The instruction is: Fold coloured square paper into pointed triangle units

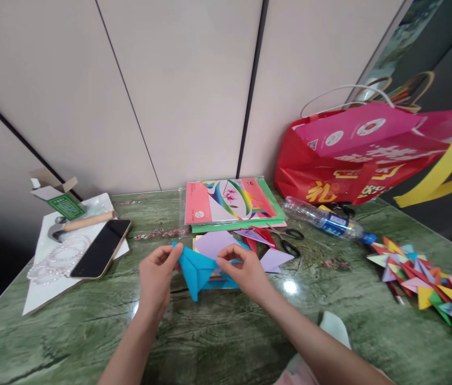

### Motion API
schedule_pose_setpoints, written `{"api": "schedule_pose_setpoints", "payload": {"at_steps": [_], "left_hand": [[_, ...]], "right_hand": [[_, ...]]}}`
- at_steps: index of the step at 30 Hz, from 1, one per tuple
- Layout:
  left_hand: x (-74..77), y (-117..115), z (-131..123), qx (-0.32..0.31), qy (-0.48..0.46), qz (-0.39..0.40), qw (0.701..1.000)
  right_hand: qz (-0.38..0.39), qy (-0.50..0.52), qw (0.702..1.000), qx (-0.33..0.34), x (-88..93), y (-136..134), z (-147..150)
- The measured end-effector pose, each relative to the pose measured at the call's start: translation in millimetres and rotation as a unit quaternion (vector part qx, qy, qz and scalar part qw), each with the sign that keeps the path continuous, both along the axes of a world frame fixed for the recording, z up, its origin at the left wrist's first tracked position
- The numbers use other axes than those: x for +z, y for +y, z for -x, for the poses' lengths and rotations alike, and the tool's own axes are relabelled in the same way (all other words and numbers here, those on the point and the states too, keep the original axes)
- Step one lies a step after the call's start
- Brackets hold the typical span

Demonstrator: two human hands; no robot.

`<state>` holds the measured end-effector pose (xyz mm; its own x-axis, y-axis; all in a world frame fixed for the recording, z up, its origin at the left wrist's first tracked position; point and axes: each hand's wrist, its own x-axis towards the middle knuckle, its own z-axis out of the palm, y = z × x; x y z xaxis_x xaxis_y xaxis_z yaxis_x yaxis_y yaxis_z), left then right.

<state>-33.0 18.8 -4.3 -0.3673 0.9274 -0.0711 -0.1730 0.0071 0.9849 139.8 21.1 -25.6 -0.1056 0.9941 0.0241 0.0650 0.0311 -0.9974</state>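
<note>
A blue folded paper piece [194,267] hangs between my two hands above the table, one point of it facing down. My left hand [157,272] pinches its left corner. My right hand [246,270] grips its right side, and the fingers cover part of that end. Just behind lie purple paper pieces [218,244] and a red folded piece [264,235] on a small stack of paper. Scissors [292,240] with dark handles lie right of these pieces.
Behind the hands lies a packaged paper pad [226,200]. A phone [101,248], hammer [82,222], beads [60,259] and small green box [65,206] are at left. To the right are a plastic bottle [326,219], red bag [354,155] and colourful folded-paper chain [430,283].
</note>
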Motion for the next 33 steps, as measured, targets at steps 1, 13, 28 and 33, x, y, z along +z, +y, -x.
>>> {"api": "schedule_pose_setpoints", "payload": {"at_steps": [1, 13, 28, 33], "left_hand": [[-0.7, -1.5, -2.8, -0.014, 0.008, 0.006, 1.0], [-2.4, -9.2, -16.0, -0.125, 0.039, 0.043, 0.99], [-7.6, -11.3, -18.7, -0.192, 0.161, -0.013, 0.968], [-12.5, -12.4, -18.2, -0.177, 0.242, -0.034, 0.953]], "right_hand": [[-0.007, -0.002, 1.0, -0.005, 0.4, -0.7, -0.2], [0.041, 0.04, 0.995, 0.087, 7.9, -7.4, 1.5], [0.014, 0.076, 0.996, 0.043, -0.6, -1.0, -1.2], [-0.032, 0.02, 0.999, -0.005, 1.8, -3.0, -0.3]]}}
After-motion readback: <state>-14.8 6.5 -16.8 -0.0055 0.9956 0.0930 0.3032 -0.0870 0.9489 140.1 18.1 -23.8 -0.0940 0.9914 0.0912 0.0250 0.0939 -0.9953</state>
